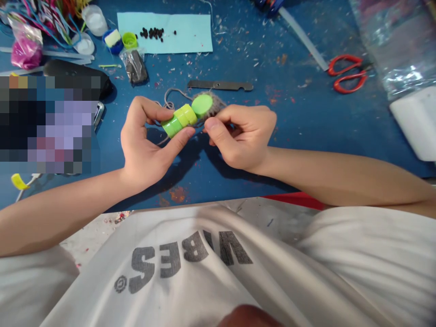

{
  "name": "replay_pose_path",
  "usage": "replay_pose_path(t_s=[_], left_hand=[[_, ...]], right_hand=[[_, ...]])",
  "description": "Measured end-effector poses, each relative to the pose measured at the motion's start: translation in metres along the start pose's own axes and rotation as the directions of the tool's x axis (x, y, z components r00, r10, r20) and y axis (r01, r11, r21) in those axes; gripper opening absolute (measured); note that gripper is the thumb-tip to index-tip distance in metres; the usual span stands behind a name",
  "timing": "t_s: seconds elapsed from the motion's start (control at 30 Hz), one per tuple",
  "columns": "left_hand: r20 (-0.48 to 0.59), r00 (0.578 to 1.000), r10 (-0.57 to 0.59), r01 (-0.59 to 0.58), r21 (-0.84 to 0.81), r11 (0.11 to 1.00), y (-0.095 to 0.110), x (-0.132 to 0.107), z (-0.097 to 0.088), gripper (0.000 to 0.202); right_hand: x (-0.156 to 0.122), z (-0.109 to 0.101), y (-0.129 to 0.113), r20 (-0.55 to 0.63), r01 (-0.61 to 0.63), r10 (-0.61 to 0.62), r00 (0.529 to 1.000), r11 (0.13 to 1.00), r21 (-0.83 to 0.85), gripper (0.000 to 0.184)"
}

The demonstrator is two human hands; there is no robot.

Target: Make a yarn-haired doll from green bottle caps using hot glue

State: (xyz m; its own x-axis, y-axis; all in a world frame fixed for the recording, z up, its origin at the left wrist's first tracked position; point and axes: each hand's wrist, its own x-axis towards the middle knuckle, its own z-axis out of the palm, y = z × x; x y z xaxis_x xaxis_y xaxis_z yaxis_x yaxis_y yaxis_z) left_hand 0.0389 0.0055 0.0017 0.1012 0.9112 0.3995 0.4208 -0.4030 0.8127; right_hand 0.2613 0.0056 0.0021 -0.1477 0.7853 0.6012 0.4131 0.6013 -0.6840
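My left hand [146, 141] pinches a short row of lime-green bottle caps [180, 120] between thumb and fingers, held just above the blue table [259, 81]. A darker green cap [202, 105] sits at the row's far end, against a grey fuzzy lump of yarn [215, 103]. A grey string [169, 96] loops out behind the caps. My right hand [238, 134] is closed in a pinch right next to the caps' right end; what its fingertips grip is hidden.
Red-handled scissors [347, 72] lie at the right. A flat metal strip [220, 85] lies behind my hands. Farther back lie a light blue paper sheet [190, 27] with black beads [152, 32], loose caps [129, 40], a small plastic bag [135, 66] and coloured wires [44, 18].
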Motion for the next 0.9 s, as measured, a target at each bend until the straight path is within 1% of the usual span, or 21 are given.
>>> replay_pose_path(t_s=[0.07, 0.17, 0.23, 0.3, 0.37, 0.47, 0.57, 0.7, 0.77, 0.9], left_hand=[[-0.001, 1.000, 0.000, 0.000, -0.016, 1.000, 0.000, 0.000, 0.000, 0.049], [-0.009, 1.000, 0.012, -0.013, -0.059, 0.998, -0.001, 0.001, 0.001, 0.047], [-0.019, 0.998, 0.051, -0.053, -0.073, 0.996, -0.004, 0.001, 0.003, 0.045], [-0.047, 0.991, 0.123, -0.125, -0.053, 0.991, -0.009, 0.002, 0.006, 0.045], [-0.079, 0.978, 0.192, -0.193, -0.008, 0.981, -0.014, 0.002, 0.008, 0.045], [-0.092, 0.968, 0.235, -0.236, 0.004, 0.972, -0.017, 0.003, 0.010, 0.042], [-0.096, 0.968, 0.231, -0.234, -0.019, 0.972, -0.017, 0.003, 0.010, 0.040], [-0.105, 0.965, 0.242, -0.243, 0.006, 0.970, -0.015, 0.004, 0.009, 0.041], [-0.099, 0.964, 0.246, -0.246, 0.015, 0.969, -0.014, 0.004, 0.008, 0.041], [-0.084, 0.977, 0.196, -0.191, 0.061, 0.980, -0.013, 0.003, 0.007, 0.040]], right_hand=[[-0.001, 0.000, 0.001, 0.008, -0.007, 0.007, 1.000, 1.000, -0.017, 0.051], [-0.003, -0.001, 0.004, 0.036, -0.034, 0.033, 0.999, 0.999, 0.004, 0.052], [-0.004, -0.002, 0.005, 0.063, -0.080, 0.079, 0.995, 0.997, 0.007, 0.054], [-0.004, -0.002, 0.006, 0.074, -0.105, 0.103, 0.992, 0.994, 0.018, 0.055], [-0.003, -0.001, 0.006, 0.069, -0.100, 0.097, 0.993, 0.994, 0.038, 0.054], [-0.001, 0.001, 0.004, 0.026, -0.021, 0.019, 0.999, 0.998, 0.067, 0.046], [0.001, 0.004, 0.002, -0.023, 0.059, -0.058, 0.998, 0.995, 0.077, 0.037], [0.002, 0.003, 0.003, -0.020, 0.088, -0.087, 0.996, 0.994, 0.058, 0.036], [0.000, 0.002, 0.004, 0.001, 0.067, -0.068, 0.998, 0.997, 0.035, 0.039], [-0.002, 0.000, 0.006, 0.064, -0.042, 0.045, 0.997, 0.998, -0.037, 0.051]])
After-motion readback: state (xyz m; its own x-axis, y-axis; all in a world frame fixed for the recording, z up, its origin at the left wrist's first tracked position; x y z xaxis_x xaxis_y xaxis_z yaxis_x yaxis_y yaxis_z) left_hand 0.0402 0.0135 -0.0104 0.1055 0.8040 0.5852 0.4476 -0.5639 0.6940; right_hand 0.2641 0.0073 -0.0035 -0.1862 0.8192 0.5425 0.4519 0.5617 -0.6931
